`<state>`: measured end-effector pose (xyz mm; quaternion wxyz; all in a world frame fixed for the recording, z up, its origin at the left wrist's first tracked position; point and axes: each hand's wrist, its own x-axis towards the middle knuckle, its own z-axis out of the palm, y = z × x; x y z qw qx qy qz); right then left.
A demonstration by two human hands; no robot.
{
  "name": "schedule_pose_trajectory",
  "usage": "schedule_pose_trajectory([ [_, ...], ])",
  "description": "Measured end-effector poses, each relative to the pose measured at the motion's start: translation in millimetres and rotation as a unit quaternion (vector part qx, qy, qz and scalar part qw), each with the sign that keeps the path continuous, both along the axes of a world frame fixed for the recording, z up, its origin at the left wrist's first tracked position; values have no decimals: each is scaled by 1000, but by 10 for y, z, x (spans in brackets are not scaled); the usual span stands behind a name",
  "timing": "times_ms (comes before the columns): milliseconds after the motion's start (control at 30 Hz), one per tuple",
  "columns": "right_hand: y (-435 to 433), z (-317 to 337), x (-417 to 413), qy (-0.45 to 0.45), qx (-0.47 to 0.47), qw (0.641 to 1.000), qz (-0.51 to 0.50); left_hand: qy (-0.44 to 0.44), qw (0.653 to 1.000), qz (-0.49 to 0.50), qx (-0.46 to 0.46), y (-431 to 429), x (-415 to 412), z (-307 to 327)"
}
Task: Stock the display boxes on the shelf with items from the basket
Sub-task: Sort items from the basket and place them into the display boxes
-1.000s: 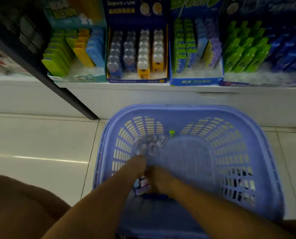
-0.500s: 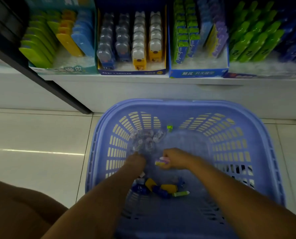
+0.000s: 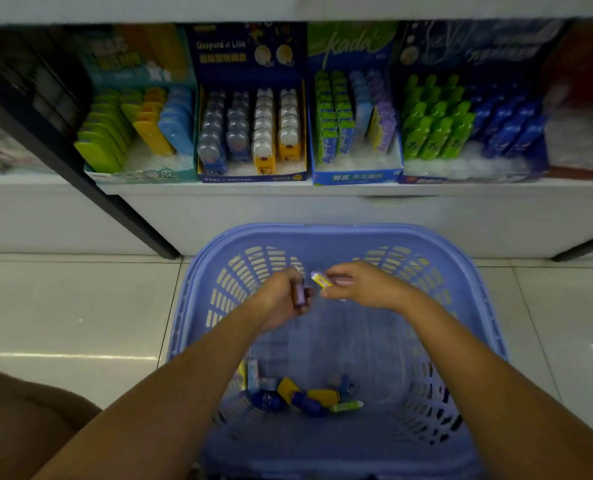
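Purple item (image 3: 300, 294) clamped in left hand (image 3: 277, 303) grip; yellow item (image 3: 322, 279) pinched by right hand (image 3: 367, 289), above basket (image 3: 322, 233).

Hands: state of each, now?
Left hand: grips a purple item.
Right hand: pinches a yellow item.

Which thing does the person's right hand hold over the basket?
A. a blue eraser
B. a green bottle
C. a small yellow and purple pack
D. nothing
C: the right hand pinches a small yellow and purple pack over the lavender basket, and the left hand grips a purple pack.
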<state>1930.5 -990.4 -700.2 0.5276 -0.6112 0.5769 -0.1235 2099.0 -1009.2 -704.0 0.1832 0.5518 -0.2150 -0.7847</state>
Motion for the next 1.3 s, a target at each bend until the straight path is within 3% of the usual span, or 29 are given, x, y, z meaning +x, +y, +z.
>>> schedule_pose_trajectory([
  [67, -43, 226, -15, 9, -33, 999, 0, 41, 997, -34, -47, -23, -65, 282],
  [200, -116, 619, -7, 13, -76, 997, 12, -40, 983, -55, -169, 19, -131, 682],
  [433, -98, 1097, -204, -172, 39, 984, -16, -86, 962, -102, -239, -58, 75, 1322],
  [533, -108, 1271, -281, -212, 9, 974, -74, -88, 955, -119, -257, -144, 166, 1561],
  [633, -215, 1382, -351, -122, -134, 969, -169, -81, 954, -119, -263, -233, 242, 1747],
  [767, -458, 1464, -490, 26, -297, 904, -307, -61, 962, -105, -244, -311, 269, 1836],
  [900, -794, 1569, -526, 132, -362, 884, -266, -32, 974, -80, -211, -392, 224, 1820],
  [1000, -1007, 1643, -521, 190, -379, 882, -205, -20, 977, -77, -199, -467, 198, 1810],
  [1200, -1250, 1674, -480, 179, -294, 924, -165, -22, 977, -77, -197, -577, 198, 1765],
  [1300, -1275, 1656, -499, 177, -297, 922, -173, -26, 976, -85, -199, -584, 180, 1721],
])
